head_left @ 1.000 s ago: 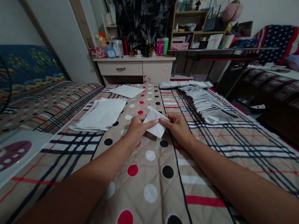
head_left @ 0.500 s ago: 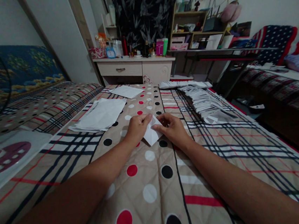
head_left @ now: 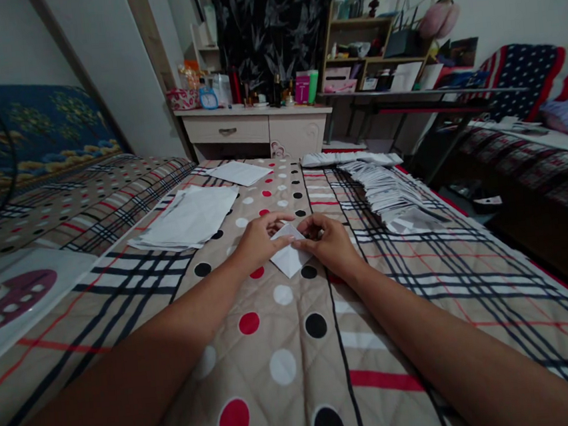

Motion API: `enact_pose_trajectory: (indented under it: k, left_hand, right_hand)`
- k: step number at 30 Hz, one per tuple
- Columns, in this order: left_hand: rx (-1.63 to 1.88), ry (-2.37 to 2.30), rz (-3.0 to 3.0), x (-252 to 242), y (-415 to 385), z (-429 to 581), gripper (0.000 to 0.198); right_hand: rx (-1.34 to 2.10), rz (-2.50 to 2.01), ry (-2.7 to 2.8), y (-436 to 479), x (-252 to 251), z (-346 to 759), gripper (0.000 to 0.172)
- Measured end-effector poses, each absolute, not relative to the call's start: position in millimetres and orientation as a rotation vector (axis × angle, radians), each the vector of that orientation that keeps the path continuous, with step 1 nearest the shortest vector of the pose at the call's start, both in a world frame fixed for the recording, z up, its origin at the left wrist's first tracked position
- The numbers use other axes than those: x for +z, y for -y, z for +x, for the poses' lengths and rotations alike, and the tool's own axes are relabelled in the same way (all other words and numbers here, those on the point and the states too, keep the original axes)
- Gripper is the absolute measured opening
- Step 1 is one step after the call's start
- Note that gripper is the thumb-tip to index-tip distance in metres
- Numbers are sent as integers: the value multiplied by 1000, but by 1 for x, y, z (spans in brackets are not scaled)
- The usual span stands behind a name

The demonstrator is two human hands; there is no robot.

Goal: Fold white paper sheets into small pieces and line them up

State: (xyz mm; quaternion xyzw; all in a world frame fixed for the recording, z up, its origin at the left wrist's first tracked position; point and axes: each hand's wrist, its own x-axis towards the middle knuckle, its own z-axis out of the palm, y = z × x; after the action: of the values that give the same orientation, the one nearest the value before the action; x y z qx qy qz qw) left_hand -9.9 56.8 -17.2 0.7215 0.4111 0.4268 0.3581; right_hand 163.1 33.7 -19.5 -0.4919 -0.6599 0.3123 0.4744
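Observation:
A small folded piece of white paper (head_left: pixel 289 258), diamond-shaped with a crease, sits between my two hands just above or on the bedspread (head_left: pixel 295 332). My left hand (head_left: pixel 259 241) grips its left side, thumb on top and fingers curved behind the far edge. From the other side my right hand (head_left: pixel 327 241) pinches the paper's right edge, thumb near its middle and fingers curled. The thumbs almost meet over the paper. The undersides of the fingers are hidden.
Left of my hands lies a stack of white sheets (head_left: pixel 186 217), with another white sheet (head_left: pixel 240 173) beyond it. A long row of folded papers (head_left: pixel 387 193) lies to the right. A white plastic bag (head_left: pixel 68 264) is at far left. A dresser (head_left: pixel 250 130) stands ahead.
My left thumb has moved down toward the paper's middle, and the left fingers have lifted and spread a little at the far edge. The paper now looks flatter and more fully seen.

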Motion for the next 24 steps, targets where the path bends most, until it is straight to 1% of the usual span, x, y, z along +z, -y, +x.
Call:
enact_pose_trajectory:
  k: [3,6,12,14,17,20,24]
  left_hand:
    - [1034,-1024,1952,-16,-60,-17,31]
    - [1006,-980,2087,-14,-64,-26,25]
    - [682,-921,2029,-6,-65,-38,15]
    - [636,-892,2028,-3,-64,-41,13]
    - [566,-864,2068,2,-64,-46,13]
    - [508,-863,2073,4,-65,-51,17]
    - [516,-900,2047,5,-69,-57,24]
  right_hand:
    - [802,-1250,1773,-34,-22,166,23]
    - [794,-1251,1918,-36,-25,170,17]
    - [869,-1176,1904,-35,-27,173,7]
    - [879,-1164,1911,-34,-26,173,9]
    - [859,-1118,1941,-33,-25,174,15]
    - [844,-1097,1966,-34,-26,175,18]
    - [883,-1146,1904,-35,-27,176,16]
